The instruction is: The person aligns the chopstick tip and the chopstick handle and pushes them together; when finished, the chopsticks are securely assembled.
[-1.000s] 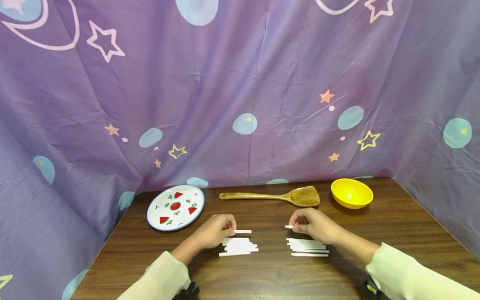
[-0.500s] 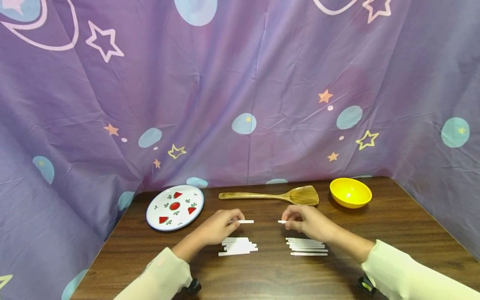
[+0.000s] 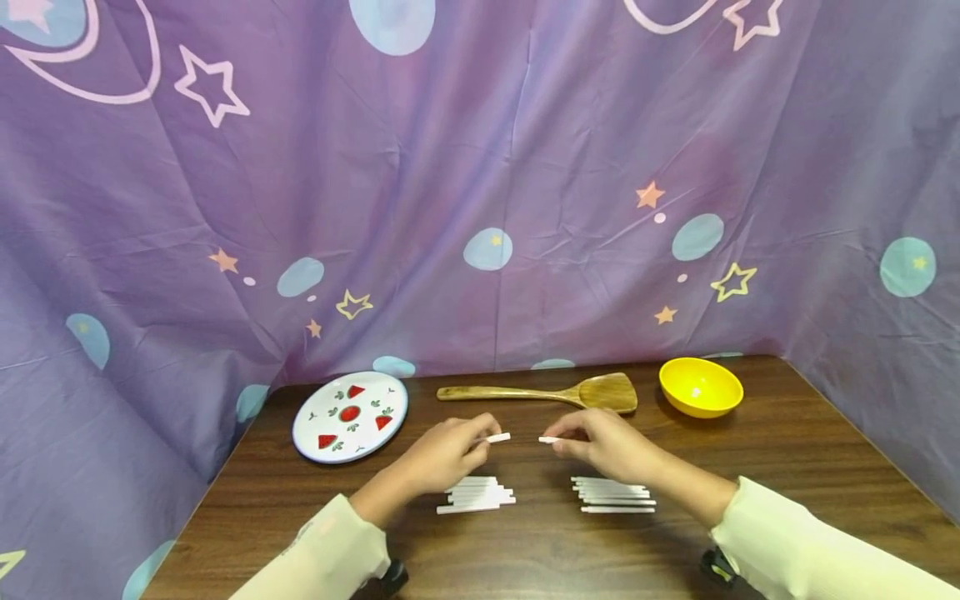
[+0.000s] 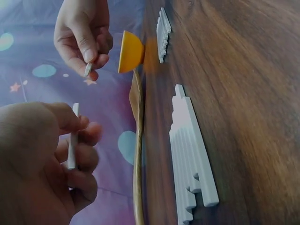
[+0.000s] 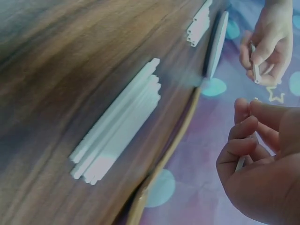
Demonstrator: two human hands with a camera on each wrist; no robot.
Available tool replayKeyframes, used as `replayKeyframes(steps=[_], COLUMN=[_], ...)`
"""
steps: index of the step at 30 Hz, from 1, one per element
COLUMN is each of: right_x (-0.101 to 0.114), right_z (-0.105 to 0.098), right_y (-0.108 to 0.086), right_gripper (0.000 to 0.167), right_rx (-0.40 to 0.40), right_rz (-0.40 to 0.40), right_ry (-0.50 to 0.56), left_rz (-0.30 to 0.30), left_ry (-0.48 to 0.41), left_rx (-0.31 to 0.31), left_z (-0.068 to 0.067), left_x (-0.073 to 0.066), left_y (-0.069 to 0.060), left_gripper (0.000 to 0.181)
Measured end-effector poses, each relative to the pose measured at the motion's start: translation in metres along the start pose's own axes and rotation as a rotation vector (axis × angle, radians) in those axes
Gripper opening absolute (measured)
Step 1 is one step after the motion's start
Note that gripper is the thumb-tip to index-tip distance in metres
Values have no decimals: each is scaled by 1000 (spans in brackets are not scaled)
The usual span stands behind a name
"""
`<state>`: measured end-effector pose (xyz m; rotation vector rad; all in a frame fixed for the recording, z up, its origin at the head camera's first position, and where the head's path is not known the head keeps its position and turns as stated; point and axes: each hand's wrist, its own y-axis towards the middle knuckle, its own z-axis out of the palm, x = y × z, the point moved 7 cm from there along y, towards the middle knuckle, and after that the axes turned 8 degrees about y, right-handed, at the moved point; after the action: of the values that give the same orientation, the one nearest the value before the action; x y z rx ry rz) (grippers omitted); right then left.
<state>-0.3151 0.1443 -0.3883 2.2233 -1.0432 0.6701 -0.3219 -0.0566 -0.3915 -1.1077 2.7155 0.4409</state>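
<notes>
My left hand (image 3: 448, 454) pinches a slim white stick (image 3: 498, 437) between thumb and fingers, its free end pointing right. Opposite it, my right hand (image 3: 609, 447) grips another white stick (image 3: 549, 439), whose narrower tip points left. A short gap separates the two ends, and both sticks are raised above the table. In the right wrist view, the end of the left hand's stick (image 5: 256, 75) looks hollow. Below the left hand lies a row of several white sticks (image 3: 476, 495); a second row of white sticks (image 3: 615, 497) lies below the right hand.
A wooden spatula (image 3: 517, 392) lies across the back of the brown table (image 3: 540, 558). At the back left is a white plate (image 3: 311, 421) with red fruit designs; a yellow bowl (image 3: 701, 390) stands at the back right. A purple patterned cloth (image 3: 420, 317) hangs behind.
Both hands have risen from near the rows of sticks and moved toward each other, bringing the held sticks closer together. The left stick now tilts slightly upward. The rows have stayed put.
</notes>
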Motion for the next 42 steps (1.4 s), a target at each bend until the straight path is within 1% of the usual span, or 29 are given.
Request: replayKeyframes(steps=[3, 8, 16, 23, 27, 30, 37, 42], right_x=[6, 16, 30, 33, 33, 33, 35, 39], right_z=[-1, -2, -2, 0, 1, 2, 4, 4], right_y=[2, 5, 5, 6, 6, 6, 5, 3], right_gripper=[13, 9, 7, 7, 6, 7, 6, 7], right_rx=[-1, -5, -7, -17, -11, -2, 9, 9], right_rz=[-13, -31, -50, -57, -61, -58, -52, -96], right_ry=[-23, 6, 55, 56, 59, 61, 64, 53], left_rz=[9, 42, 81, 87, 86, 97, 134, 199], left_ry=[21, 41, 18, 0, -1, -2, 14, 59], left_rx=[-15, -43, -75, -97, -97, -99, -120, -171], left_z=[-2, -5, -8, -12, -12, -12, -15, -18], left_x=[-3, -11, -18, -20, -22, -23, -28, -32], left_y=[1, 3, 4, 5, 5, 5, 3, 2], left_gripper=[15, 17, 19, 18, 19, 18, 17, 18])
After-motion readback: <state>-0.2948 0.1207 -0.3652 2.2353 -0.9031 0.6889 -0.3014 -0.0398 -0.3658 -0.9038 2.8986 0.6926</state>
